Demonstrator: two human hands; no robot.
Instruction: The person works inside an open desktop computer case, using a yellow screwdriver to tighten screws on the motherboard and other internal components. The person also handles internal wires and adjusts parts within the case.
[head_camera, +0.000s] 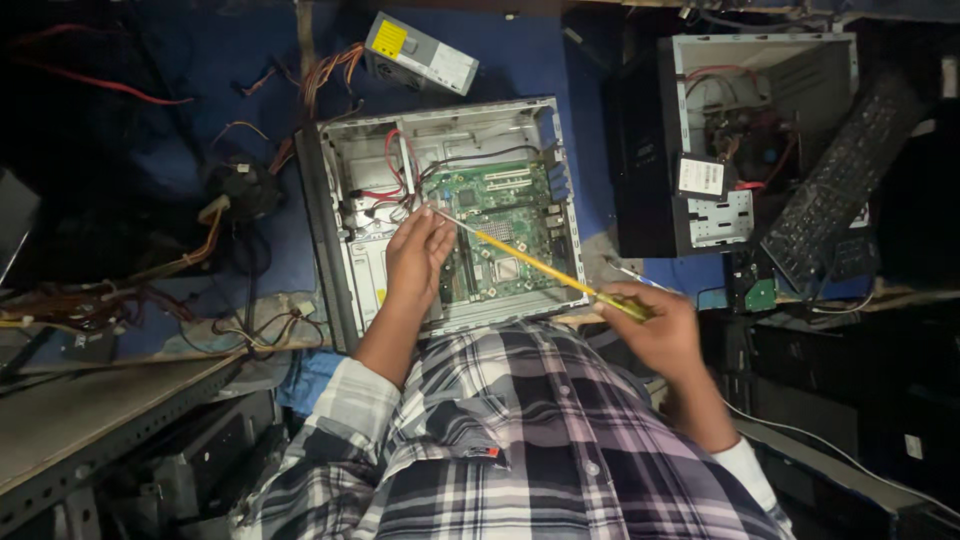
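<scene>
Right hand (655, 325) is grasping the long yellow screwdriver (545, 270); left hand (418, 250), fingers bent, is steadying its tip over the green motherboard (500, 225). Keeping the shaft straight seems wise.

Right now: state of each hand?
Left hand: fingers curled at the tip of the screwdriver, over the open computer case.
Right hand: closed on the screwdriver's handle.

Cables (395, 170) crowding case (335, 250) interior
</scene>
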